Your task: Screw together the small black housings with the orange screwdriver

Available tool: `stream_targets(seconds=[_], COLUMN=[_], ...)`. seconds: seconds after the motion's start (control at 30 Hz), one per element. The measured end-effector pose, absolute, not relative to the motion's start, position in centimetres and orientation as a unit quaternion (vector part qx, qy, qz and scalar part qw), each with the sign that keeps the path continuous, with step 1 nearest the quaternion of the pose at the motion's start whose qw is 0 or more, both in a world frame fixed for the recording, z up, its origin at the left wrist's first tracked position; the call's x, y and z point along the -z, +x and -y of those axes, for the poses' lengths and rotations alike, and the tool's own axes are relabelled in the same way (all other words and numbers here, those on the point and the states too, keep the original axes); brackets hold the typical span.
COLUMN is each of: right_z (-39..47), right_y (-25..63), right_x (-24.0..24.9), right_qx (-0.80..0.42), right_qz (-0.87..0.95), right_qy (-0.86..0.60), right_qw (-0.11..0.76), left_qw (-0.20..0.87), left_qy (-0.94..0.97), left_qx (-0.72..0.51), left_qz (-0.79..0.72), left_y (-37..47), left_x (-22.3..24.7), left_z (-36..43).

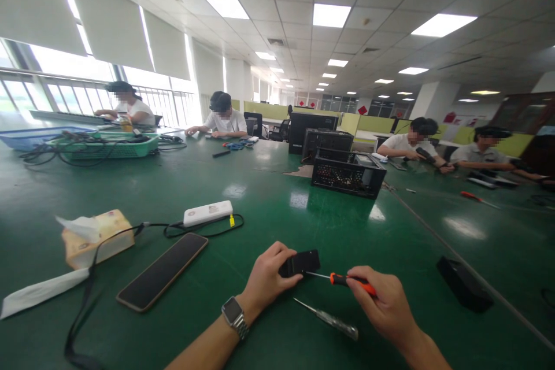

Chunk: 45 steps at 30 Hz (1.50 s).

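A small black rectangular device (307, 261) is gripped at its left end by my left hand (272, 273), thumb below and fingers above. My right hand (384, 298) is closed around the orange and black handle of a screwdriver (340, 279). Its thin metal shaft points left, and the tip meets the lower edge of the black device; whether it sits in a gap there I cannot tell. Just below, a second screwdriver (333, 322) with a clear handle lies on the green table (243, 335), touched by neither hand.
Left of my hands lie a phone (162, 272), a tissue pack (99, 238) and a white power strip (208, 213). A black box (463, 284) rests at the right. Black computer cases (347, 176) stand ahead. A green basket (113, 147) holds cables. Several people sit around the table.
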State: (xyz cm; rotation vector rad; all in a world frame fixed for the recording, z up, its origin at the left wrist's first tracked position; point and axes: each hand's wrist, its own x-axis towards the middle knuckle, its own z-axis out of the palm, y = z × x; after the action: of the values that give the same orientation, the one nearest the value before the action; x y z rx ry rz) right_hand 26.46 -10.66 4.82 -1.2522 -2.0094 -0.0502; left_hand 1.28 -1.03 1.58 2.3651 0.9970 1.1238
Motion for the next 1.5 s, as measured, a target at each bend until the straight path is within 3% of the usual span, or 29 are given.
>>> stream_targets(seconds=[0.4,0.7,0.9,1.1,1.3,1.5], right_z=[10.9,7.2,6.5,7.6,10.0,9.3], right_y=[26.9,32.1,31.5,29.2,24.8,25.6], right_x=[-5.6,-1.4,0.4,-1.9,-3.6,-3.0], right_qx=[-0.028,-0.078,-0.103,-0.04,-0.138,-0.224], right_qz=[0.831,0.683,0.684,0.721,0.825,0.774], right_qy=[-0.469,-0.632,-0.672,-0.649,-0.536,-0.563], right_qw=[0.299,0.359,0.264,0.24,0.115,0.184], left_qw=[0.189,0.22,0.216,0.219,0.205,0.211], left_qy=[0.823,0.801,0.81,0.8,0.803,0.804], left_qx=[-0.398,-0.345,-0.343,-0.344,-0.345,-0.349], left_qz=[-0.359,-0.437,-0.424,-0.44,-0.44,-0.432], left_y=[0.9,-0.1,0.1,0.2,0.4,0.5], left_x=[-1.0,-0.9,-0.7,-1.0,-1.0,-1.0], left_z=[0.5,-0.6,-0.5,-0.2,-0.1,-0.2])
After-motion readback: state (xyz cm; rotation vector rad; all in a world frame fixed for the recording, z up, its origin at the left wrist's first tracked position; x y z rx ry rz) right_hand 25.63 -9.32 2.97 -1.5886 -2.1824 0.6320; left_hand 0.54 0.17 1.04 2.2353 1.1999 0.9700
